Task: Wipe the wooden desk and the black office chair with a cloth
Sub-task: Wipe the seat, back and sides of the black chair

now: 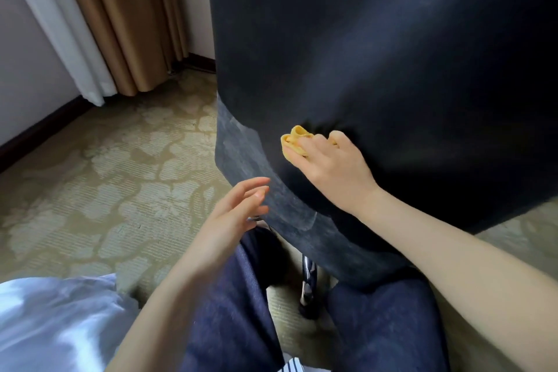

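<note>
Against the black chair back [377,54], right hand [335,166] fingers bunching yellow cloth [294,139]; left hand [232,214] splayed, empty.

chair [392,39] black | cloth [294,139] yellow | carpet [105,160] beige, pale floral pattern | curtain [129,15] tan | trousers [229,296] navy

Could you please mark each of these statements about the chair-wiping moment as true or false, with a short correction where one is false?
1. The right hand presses a yellow cloth against the black chair. True.
2. The left hand grips the cloth too. False: it is open and empty, beside the chair's edge.
3. The floor is patterned carpet. True.
4. The wooden desk fills the picture. False: no desk is in view.
5. Brown curtains hang at the upper left. True.
</note>
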`<act>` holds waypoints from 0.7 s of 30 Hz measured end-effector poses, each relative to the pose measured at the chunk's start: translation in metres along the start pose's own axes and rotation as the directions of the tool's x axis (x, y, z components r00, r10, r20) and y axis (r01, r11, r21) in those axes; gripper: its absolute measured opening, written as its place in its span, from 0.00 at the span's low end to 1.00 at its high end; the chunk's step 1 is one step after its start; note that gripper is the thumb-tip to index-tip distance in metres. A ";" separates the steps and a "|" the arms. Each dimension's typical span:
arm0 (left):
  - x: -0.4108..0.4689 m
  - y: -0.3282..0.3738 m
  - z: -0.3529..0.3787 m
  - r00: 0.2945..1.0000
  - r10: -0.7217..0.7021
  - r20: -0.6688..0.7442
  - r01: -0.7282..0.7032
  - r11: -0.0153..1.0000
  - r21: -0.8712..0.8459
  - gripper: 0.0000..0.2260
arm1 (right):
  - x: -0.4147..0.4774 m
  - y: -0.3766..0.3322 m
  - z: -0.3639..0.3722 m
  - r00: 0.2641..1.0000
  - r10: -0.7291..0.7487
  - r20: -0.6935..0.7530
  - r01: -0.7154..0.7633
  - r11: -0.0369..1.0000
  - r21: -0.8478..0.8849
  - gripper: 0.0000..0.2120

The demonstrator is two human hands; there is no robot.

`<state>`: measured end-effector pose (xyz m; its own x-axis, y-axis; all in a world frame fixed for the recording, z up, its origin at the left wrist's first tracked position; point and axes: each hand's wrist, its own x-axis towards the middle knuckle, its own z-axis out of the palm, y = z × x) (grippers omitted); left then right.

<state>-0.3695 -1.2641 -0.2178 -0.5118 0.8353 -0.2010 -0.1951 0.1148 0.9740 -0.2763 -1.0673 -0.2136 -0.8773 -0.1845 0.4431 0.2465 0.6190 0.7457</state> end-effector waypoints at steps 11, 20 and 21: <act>0.074 0.007 -0.003 0.999 0.003 -0.052 0.010 0.970 0.244 0.19 | -0.085 0.006 -0.012 0.936 -0.288 0.204 0.232 0.937 0.260 0.18; 0.129 0.003 -0.036 0.970 0.045 -0.237 0.002 0.981 0.193 0.24 | -0.085 0.050 -0.050 0.973 -0.168 0.160 0.139 0.975 0.176 0.15; 0.132 0.003 -0.039 0.967 0.041 -0.253 0.004 0.985 0.175 0.25 | -0.071 0.052 -0.050 0.984 -0.134 0.115 0.114 0.980 0.165 0.14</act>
<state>-0.4700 -1.1742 -0.2452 -0.7146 0.6759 -0.1803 -0.0475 0.2102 0.9765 -0.1808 -1.0597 -0.1813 -0.9438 -0.1772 0.2791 0.0732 0.7111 0.6992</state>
